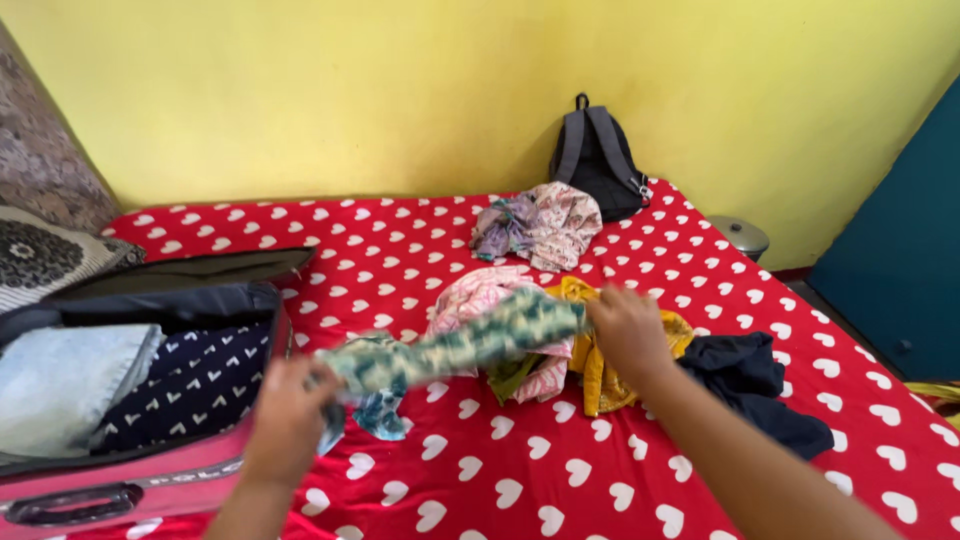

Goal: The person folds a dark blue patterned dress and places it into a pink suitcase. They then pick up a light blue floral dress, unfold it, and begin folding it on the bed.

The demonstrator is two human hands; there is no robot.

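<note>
2 walls painted yellow (pixel 400 90) meet behind a bed covered by a red sheet with white hearts (pixel 560 470), which fills most of the view. At the left edge of the bed lies an open pink suitcase (pixel 150 480), its dark lid (pixel 180 272) thrown back; inside sit a pale blue folded cloth (pixel 60 385) and a navy garment with small white hearts (pixel 195 385), side by side. A dark grey backpack (pixel 597 155) leans upright against the far wall, and just in front of it rests a crumpled heap of pale floral clothes (pixel 540 225). Nearer, in the middle of the bed, lies a pile of 3 pieces: a pink printed garment (pixel 475 295), a mustard yellow one (pixel 605 375) and, to the right and touching it, a black one (pixel 755 385).

Above that pile the person stretches a green and white patterned cloth (pixel 460 345) between both hands, twisted into a long roll and lifted clear of the sheet. The left hand (pixel 290 415) is closed around its lower end, beside the suitcase; the right hand (pixel 628 330) pinches the upper end over the yellow garment. Both hands are blurred, so the exact grip of each finger is hard to make out.
</note>
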